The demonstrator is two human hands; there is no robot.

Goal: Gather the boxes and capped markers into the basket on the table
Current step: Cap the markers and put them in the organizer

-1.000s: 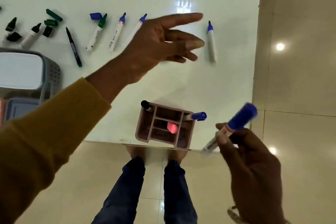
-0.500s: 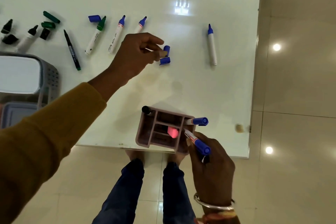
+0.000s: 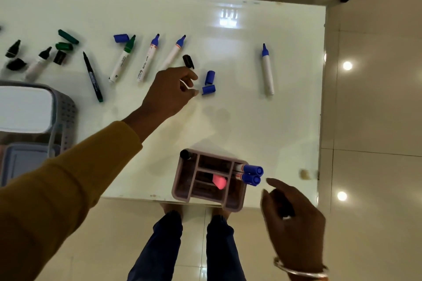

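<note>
Reaching across the white table [image 3: 251, 121], the left hand [image 3: 169, 93] curls its fingers loosely, holding nothing; two loose blue caps [image 3: 209, 84] lie just beyond its fingertips. Nearer the body, the right hand [image 3: 290, 219] hangs open and empty just beside the pink organizer basket [image 3: 182, 187], where two capped blue markers [image 3: 250, 174] stand.

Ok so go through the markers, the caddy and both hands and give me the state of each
Two blue markers: capped, standing in caddy
Lone blue marker: uncapped, lying flat
Two blue caps: loose on table
Left hand: open, reaching toward caps
Right hand: open, empty
</note>
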